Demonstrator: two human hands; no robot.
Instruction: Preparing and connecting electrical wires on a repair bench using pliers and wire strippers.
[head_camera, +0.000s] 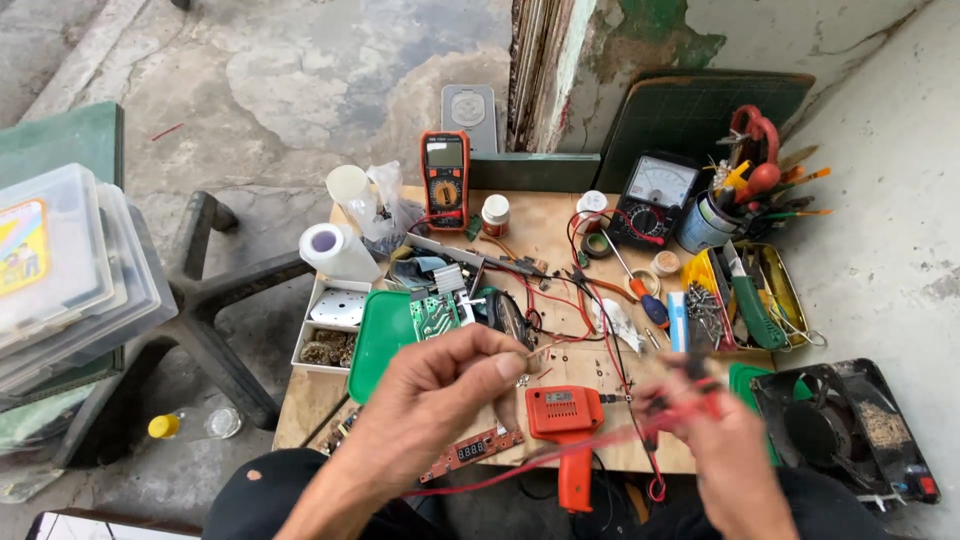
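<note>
My left hand (430, 395) is raised over the wooden table (550, 230), its fingertips pinched on a thin wire lead (548, 348). My right hand (725, 450) is blurred and closed around red and black test probes (690, 385), with a red cable (520, 468) trailing toward my lap. Under my hands lie an orange soldering gun (567, 430) and a narrow red circuit board with a display (470, 453). A green circuit board (435, 315) rests on a green tray (385, 340).
An orange digital multimeter (445, 180) and a black analog meter (655, 200) stand at the back. A can of tools (715, 215), a yellow tray of pliers and screws (745, 290), a paper roll (335, 250) and a fan (845, 425) surround the table. Plastic boxes (60, 270) sit left.
</note>
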